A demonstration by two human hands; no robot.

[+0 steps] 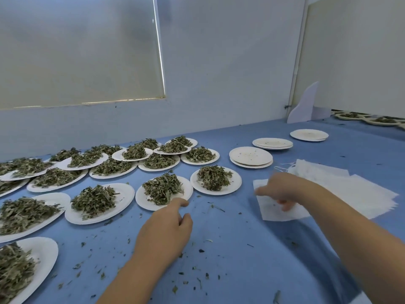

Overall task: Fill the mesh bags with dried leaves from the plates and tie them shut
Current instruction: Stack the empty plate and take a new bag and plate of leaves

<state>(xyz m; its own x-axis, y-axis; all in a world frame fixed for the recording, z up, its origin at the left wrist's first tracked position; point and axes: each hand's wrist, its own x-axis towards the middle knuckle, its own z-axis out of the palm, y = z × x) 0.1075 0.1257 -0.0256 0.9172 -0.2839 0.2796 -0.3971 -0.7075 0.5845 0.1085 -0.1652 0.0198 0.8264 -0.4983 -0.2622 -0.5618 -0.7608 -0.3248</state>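
Observation:
Several white paper plates heaped with dried green leaves cover the left half of the blue table. My left hand [166, 227] hovers with loosely curled fingers just in front of the nearest middle plate [185, 195], holding nothing. My right hand [282, 191] is blurred and pinches the top white mesh bag [274, 212] at the front of a pile of white mesh bags [350, 189] on the right. Another leaf plate [235, 187] lies between my hands, a little farther back.
Three stacks of used plates [251, 157] [272, 144] [309, 135] stand behind the bags. More leaf plates [350, 116] sit at the far right by a white card [303, 106]. Leaf crumbs litter the blue cloth [230, 260]. A wall bounds the table's back.

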